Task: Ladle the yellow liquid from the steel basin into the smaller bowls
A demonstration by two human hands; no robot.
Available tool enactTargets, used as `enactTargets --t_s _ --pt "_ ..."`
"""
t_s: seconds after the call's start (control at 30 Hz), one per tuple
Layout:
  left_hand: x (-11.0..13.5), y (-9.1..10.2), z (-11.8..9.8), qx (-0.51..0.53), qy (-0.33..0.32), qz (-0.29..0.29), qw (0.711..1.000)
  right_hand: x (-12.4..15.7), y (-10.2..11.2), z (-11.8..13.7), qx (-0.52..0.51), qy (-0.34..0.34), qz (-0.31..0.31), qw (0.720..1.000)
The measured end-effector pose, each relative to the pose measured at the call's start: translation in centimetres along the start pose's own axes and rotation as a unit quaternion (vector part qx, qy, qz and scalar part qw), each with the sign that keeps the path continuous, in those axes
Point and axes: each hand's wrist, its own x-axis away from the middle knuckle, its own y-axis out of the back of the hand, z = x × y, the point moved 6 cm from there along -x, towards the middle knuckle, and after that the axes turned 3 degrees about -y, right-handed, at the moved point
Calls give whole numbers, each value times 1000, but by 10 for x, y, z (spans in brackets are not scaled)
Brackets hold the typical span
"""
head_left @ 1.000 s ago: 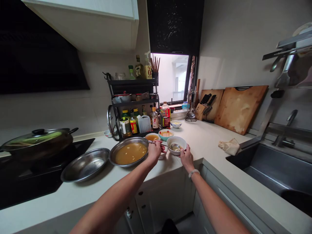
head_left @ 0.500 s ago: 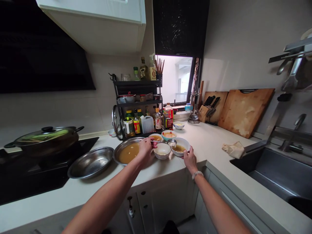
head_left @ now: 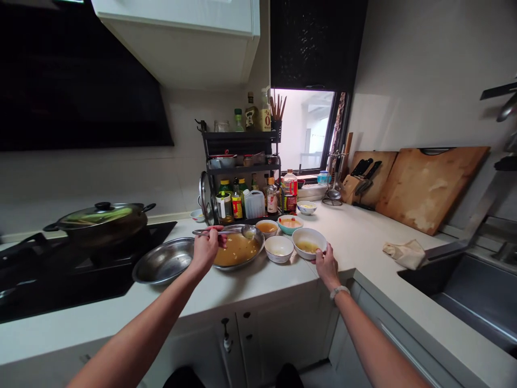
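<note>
Over the soup basin (head_left: 240, 266), toward its far right rim, hung the scoop of the ladle (head_left: 247, 231); half a second earlier that scoop had been above the white bowl (head_left: 309, 235) to the basin's right. The left hand (head_left: 205, 250) had moved with it and gripped the handle above the basin's left side, fingers closed. The right hand (head_left: 327, 267) had kept its hold on the white bowl, thumb and fingers narrowed around its near right edge. The ladle's long axis ran nearly level, left to right across the basin, scoop end pointing right; whether the scoop carried liquid could not be told.

One ladle was in use, and two metal basins showed, the second basin (head_left: 161, 265) just left of the soup basin. Five bowls were grouped to the soup basin's right: the white bowl, a patterned bowl (head_left: 278, 258) nearer, an orange-broth bowl (head_left: 271, 235) at its far right rim, a teal bowl (head_left: 291, 231) beyond that, and a blue-patterned bowl (head_left: 307, 212) farthest back.
</note>
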Motion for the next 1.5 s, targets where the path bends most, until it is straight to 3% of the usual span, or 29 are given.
enactTargets --t_s 0.13,0.3,0.37,0.43,0.53,0.63,0.83,1.03,1.1,1.2,1.33,1.5 --pt "12 12 1 -169 -101 85 977 -1 0 -2 8 -5 -1 1000" --pt "30 10 -3 -259 -280 177 907 -1 -1 -3 15 1 0 1000" --pt "33 3 -6 -259 -301 181 900 -1 -1 -2 10 2 2 1000" --pt "31 -6 -7 -225 -259 154 926 0 -1 -1 4 2 3 1000" --pt "31 -30 -8 -134 -159 109 972 -1 -2 -2 -4 3 -1 1000" --pt "42 -70 -16 -74 -154 136 976 -2 -3 -5 -12 12 -7 1000" --pt "69 -141 -18 -71 -226 225 945 -3 -3 -8 -4 53 -40 998" --pt "83 -182 -9 -161 -342 292 878 -2 0 -4 4 58 -53 997" --pt "84 -189 -5 -156 -323 312 880 -1 0 -3 9 58 -49 997" --pt "80 -192 3 -98 -211 311 922 -1 0 -3 18 60 -50 997" --pt "69 -190 23 11 13 238 971 -1 -1 -5 25 56 -44 997" --pt "53 -182 46 90 135 135 978 -1 -1 -6 27 52 -43 997"
